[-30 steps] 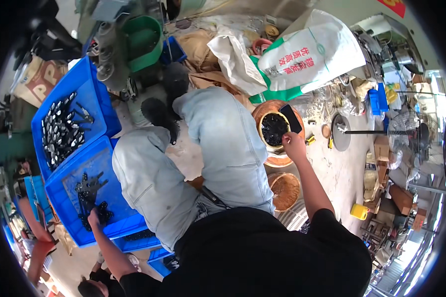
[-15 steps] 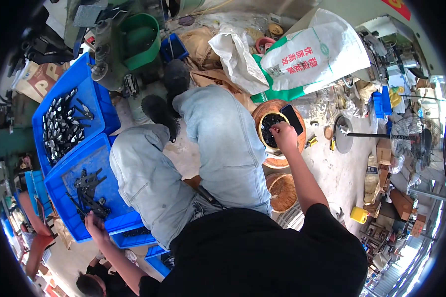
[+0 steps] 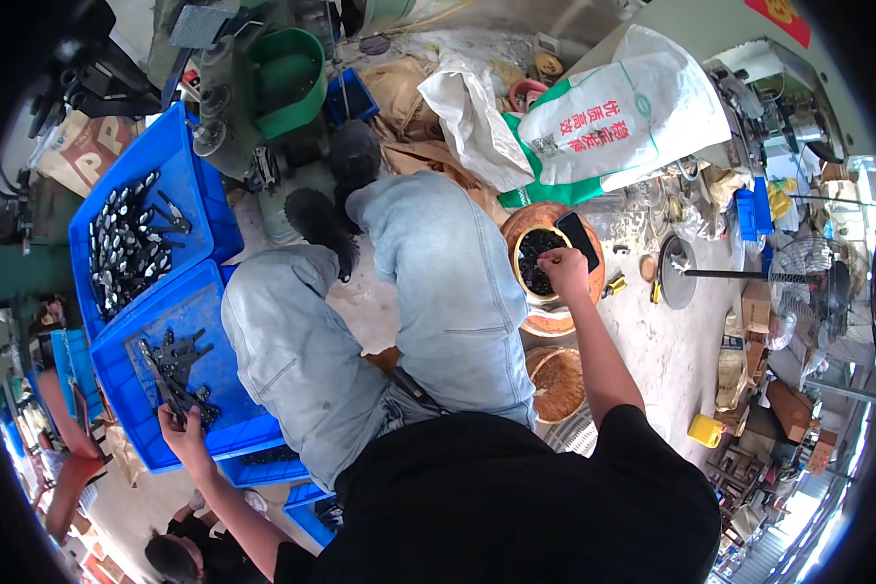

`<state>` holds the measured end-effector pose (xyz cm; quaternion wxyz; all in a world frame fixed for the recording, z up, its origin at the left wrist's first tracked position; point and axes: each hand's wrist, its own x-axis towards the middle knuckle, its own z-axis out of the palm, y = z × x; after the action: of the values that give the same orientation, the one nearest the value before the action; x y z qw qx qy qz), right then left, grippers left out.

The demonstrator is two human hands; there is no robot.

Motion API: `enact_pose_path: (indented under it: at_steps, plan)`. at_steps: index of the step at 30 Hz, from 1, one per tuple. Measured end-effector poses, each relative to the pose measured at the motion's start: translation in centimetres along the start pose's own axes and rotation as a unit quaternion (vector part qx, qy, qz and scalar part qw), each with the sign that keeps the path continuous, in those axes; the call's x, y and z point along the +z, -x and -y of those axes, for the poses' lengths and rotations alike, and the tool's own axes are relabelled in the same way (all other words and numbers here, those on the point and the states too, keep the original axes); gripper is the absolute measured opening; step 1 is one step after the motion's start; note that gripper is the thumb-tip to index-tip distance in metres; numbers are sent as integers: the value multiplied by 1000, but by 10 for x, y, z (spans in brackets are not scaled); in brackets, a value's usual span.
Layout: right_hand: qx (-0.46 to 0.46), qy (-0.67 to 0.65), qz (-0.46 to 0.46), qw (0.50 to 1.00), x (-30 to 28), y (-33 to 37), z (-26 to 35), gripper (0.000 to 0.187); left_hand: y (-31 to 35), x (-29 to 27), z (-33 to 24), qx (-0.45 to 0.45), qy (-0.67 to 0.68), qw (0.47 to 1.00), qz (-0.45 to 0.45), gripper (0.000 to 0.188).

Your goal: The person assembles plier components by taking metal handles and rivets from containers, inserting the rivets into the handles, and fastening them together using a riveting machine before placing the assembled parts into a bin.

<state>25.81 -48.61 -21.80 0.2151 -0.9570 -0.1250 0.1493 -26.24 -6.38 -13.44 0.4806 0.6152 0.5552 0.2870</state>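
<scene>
At the lower left, my left hand [image 3: 185, 438] reaches over the near blue bin [image 3: 117, 389], its fingers closed on a long black part [image 3: 156, 368]. More black parts [image 3: 177, 355] of similar look lie loosely piled beside it in that bin. On my right, a round pale-rimmed bowl [image 3: 519, 255] holds many small black pieces [image 3: 535, 243]. My right hand [image 3: 566, 273] dips its pinched fingertips into these pieces; whatever sits between them is hidden. A dark phone [image 3: 578, 238] lies just beyond that hand, on the round brown surface [image 3: 555, 212] under the bowl.
A second blue bin [image 3: 197, 185] farther off holds many black parts with shiny ends [image 3: 127, 243]. A green tub [image 3: 287, 83] and white sacks [image 3: 623, 117] stand ahead. A brown round basket [image 3: 558, 384] sits near my right thigh. Another person [image 3: 200, 555] is at lower left.
My left hand has moved slightly up and closed on a long black part, which now points away from me. The right hand stays at the bowl, its fingers turned a little.
</scene>
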Motion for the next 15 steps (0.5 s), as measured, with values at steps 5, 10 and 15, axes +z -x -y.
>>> enact_pose_path:
  at_steps: [5, 10, 15]
  plan:
    - [58, -167, 19, 984, -15, -5, 1, 15, -2, 6, -16, 75, -15, 997, 31, 27]
    - [93, -456, 211, 860, -49, -12, 77, 13, 6, 14, -77, 184, -151, 971, -16, 45]
    - [-64, -538, 268, 796, -86, -11, 203, 17, -17, 69, -198, 499, -355, 788, 62, 47]
